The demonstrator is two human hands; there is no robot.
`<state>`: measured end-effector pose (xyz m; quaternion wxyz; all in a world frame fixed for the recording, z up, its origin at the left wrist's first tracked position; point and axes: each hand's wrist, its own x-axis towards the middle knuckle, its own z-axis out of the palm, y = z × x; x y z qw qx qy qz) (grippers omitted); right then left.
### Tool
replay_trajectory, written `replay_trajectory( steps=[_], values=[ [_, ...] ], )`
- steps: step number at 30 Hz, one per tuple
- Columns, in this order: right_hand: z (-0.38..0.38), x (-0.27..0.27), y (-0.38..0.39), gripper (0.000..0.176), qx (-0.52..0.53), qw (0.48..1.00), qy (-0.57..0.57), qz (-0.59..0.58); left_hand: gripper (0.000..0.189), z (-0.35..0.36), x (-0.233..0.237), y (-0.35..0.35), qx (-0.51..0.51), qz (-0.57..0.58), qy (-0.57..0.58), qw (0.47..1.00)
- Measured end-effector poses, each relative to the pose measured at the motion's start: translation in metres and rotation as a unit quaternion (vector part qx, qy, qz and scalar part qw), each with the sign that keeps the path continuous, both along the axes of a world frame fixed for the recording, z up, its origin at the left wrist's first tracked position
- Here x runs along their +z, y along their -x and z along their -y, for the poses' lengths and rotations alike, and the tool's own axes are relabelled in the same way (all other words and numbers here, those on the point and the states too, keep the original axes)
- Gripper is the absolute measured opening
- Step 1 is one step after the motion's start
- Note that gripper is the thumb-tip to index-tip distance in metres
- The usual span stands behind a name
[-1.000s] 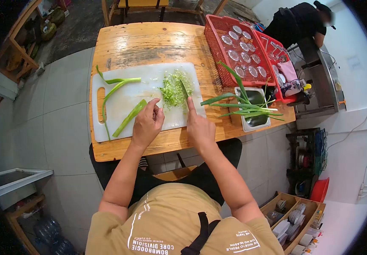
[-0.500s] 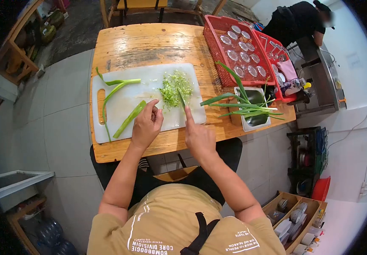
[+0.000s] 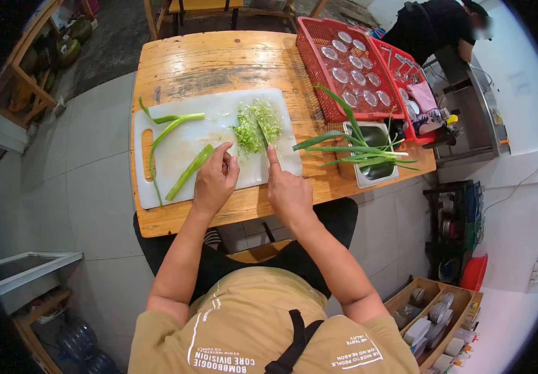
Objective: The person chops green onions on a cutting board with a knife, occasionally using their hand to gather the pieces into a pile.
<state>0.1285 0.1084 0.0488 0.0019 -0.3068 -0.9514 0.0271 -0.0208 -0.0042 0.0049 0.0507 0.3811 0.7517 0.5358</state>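
My right hand (image 3: 290, 194) grips a knife (image 3: 262, 134), index finger stretched along it; its blade lies in a heap of finely chopped spring onion (image 3: 248, 129). This heap sits on the right part of a white cutting board (image 3: 178, 146). My left hand (image 3: 215, 186) is just left of the heap with its fingers curled together; what they hold, if anything, is hidden. Close beside it lies a thick green spring onion stalk (image 3: 188, 174). Farther left is a longer spring onion (image 3: 168, 134), bent across the board near the handle slot.
Whole spring onions (image 3: 362, 151) lie across a metal container (image 3: 372, 177) at the table's right. Behind stands a red crate (image 3: 319, 75) of upturned glasses, with another red basket (image 3: 420, 138) beside it. A person in black (image 3: 428, 31) bends over a counter at back right.
My right hand and the knife have shifted slightly left and away from me within the chopped spring onion. My left hand has stayed nearly in place, fingers still curled.
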Motion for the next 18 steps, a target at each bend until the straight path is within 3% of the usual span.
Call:
replay_trajectory(
  steps=[14, 18],
  values=[
    [-0.007, -0.02, -0.004, 0.068, 0.027, 0.998, -0.06, -0.023, 0.03, 0.0, 0.001, 0.001, 0.007, -0.001, -0.002, 1.0],
    [-0.016, 0.006, 0.007, 0.066, 0.0, 1.0, -0.015, -0.01, 0.032, 0.001, -0.002, 0.001, -0.006, 0.022, 0.017, 1.0]
  ],
)
